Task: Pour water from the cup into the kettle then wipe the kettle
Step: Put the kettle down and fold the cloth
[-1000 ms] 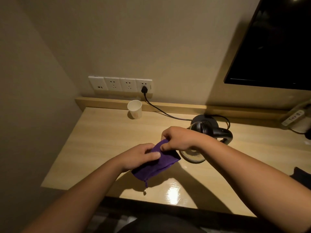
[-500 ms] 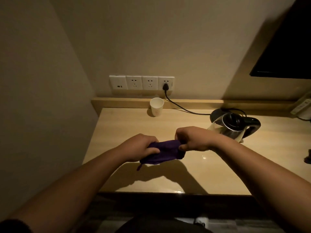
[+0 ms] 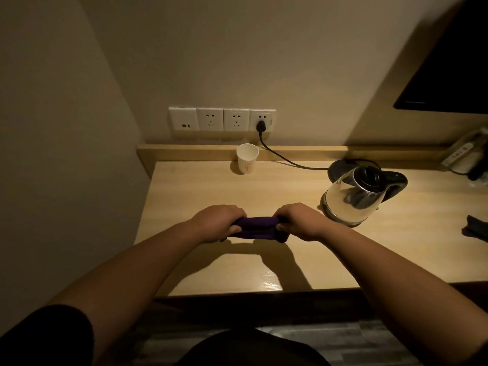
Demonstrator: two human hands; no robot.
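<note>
**Purple cloth held taut between two hands, kettle to the side**

Both hands grip a folded purple cloth [image 3: 255, 227] above the desk [image 3: 264, 191], one at each end. The left hand [image 3: 216, 223] has its fingers curled over the cloth's left end with the thumb tucked under; the right hand [image 3: 298, 220] clamps the right end the same way, knuckles up. The cloth runs level between them as a short, thick bar (its shadow falls on the desk just below).

Taking the kettle [image 3: 353, 199] as landmark: it is a glass-bodied one with a dark lid and a black handle pointing away from the hands, and it stands on the desk. The right hand is near it, on the side opposite the handle, not touching. A round black base [image 3: 339, 167] lies just behind the kettle, partly hidden by it, and a black cord [image 3: 285, 158] runs from there to a plug in the last of four white wall sockets [image 3: 221, 119]. The white paper cup [image 3: 247, 158] stands upright well apart from the kettle, against the desk's raised back ledge, below the sockets. On the kettle's handle side, near the desk's edge of view, lies a dark object [image 3: 476, 229] too dim to identify.
</note>
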